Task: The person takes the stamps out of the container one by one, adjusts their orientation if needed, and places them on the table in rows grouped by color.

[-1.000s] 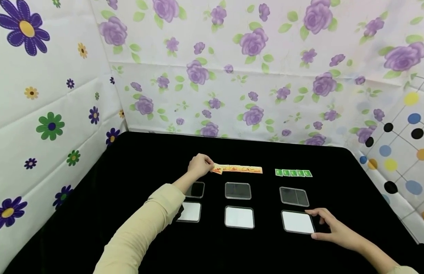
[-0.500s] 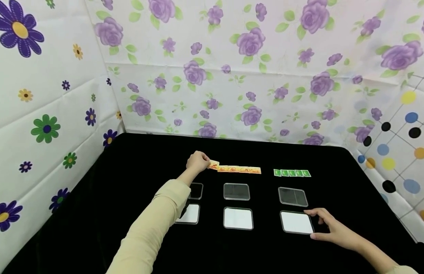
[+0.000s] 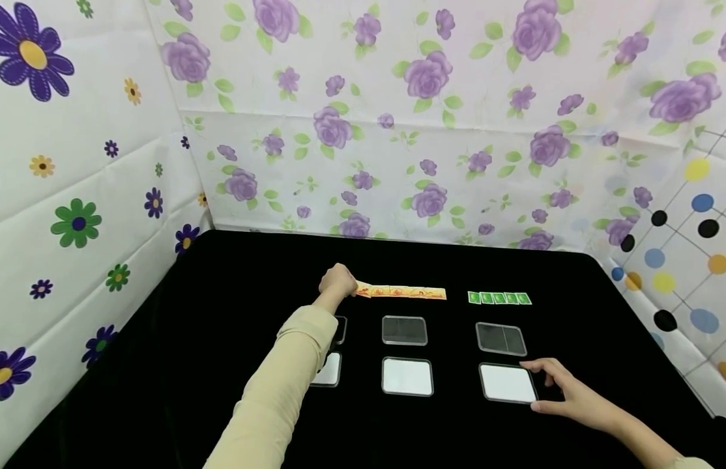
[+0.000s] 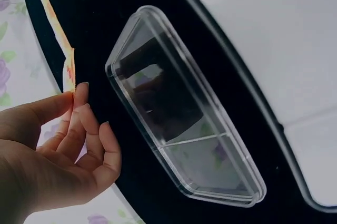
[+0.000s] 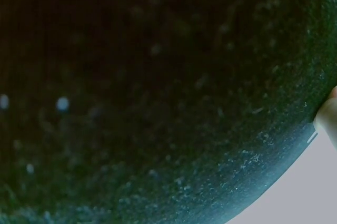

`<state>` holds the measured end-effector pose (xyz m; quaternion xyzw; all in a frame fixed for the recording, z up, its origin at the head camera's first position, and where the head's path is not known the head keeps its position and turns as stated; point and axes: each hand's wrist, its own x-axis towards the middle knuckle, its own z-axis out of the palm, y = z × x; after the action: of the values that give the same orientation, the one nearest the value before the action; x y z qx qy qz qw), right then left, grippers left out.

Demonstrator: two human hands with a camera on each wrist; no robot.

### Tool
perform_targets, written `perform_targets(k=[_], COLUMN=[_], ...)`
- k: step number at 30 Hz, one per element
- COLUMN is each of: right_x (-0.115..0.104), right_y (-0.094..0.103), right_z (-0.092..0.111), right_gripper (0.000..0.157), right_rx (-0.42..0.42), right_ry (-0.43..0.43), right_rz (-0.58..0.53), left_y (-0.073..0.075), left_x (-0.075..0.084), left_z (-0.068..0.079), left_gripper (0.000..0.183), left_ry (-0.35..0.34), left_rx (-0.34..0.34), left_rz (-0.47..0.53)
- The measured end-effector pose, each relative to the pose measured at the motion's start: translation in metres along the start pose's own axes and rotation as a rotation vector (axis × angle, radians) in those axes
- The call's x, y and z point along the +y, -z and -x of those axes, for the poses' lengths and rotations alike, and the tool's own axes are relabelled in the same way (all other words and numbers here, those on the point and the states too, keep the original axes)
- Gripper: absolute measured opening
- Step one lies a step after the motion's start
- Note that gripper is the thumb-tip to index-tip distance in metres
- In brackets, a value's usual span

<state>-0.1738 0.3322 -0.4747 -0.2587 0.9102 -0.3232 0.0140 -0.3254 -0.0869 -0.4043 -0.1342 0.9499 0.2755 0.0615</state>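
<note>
In the head view my left hand (image 3: 337, 280) is at the left end of a row of small orange cards (image 3: 401, 292). Its thumb and forefinger pinch the end card (image 4: 70, 74), seen nearly edge-on in the left wrist view. My right hand (image 3: 577, 396) is at the right side of a flat clear-rimmed case with a white base (image 3: 508, 383), thumb and forefinger bent around its two right corners. The right wrist view is mostly dark cloth, with a bit of finger (image 5: 327, 118) at the edge.
A clear lid (image 3: 500, 339) lies behind that case, another clear lid (image 3: 404, 330) and white case (image 3: 406, 376) in the middle. The left pair is partly behind my sleeve (image 3: 281, 384). Small green cards (image 3: 500, 298) lie in a row at the back right of the black cloth.
My left hand shifted slightly left with the end card, which was lifted and angled, and lowered it level with the orange row. The right hand has stayed at its case.
</note>
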Motion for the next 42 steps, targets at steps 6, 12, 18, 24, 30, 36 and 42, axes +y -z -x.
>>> perform_targets(k=[6,12,18,24,30,36,42], right_x=[-0.0017,-0.0011,0.0010,0.0013,-0.0004,-0.0004,-0.0003], right_y=[0.0014,0.0018,0.0001,-0.0005,0.0013,0.0005,0.0005], right_z=[-0.0012,-0.0009,-0.0007,-0.0004,-0.0004,-0.0011,-0.0016], right_gripper=[0.054,0.054,0.054,0.055,0.055,0.055,0.055], right_rx=[-0.002,0.000,0.001,-0.003,-0.004,-0.003,-0.011], right_ry=[0.027,0.032,0.026,0.010,0.016,0.017,-0.001], right_rz=[-0.002,0.000,-0.003,-0.001,-0.005,-0.008,-0.001], left_y=[-0.0019,-0.0033,-0.0033,-0.0042,-0.0071,-0.0081,-0.0090], left_x=[-0.0025,-0.0044,-0.0027,-0.0012,-0.0009,-0.0006,0.0000], left_z=[-0.0017,-0.0045,-0.0035,-0.0011,-0.0017,-0.0036,-0.0037], left_gripper=[0.007,0.007,0.008,0.012,0.013,0.010,0.012], left_ry=[0.037,0.040,0.031,0.028,0.025,0.009,0.006], left_rx=[0.000,0.007,0.008,0.001,0.005,0.013,0.013], left_rz=[-0.020,-0.031,-0.044,-0.057,-0.064,-0.099,-0.135])
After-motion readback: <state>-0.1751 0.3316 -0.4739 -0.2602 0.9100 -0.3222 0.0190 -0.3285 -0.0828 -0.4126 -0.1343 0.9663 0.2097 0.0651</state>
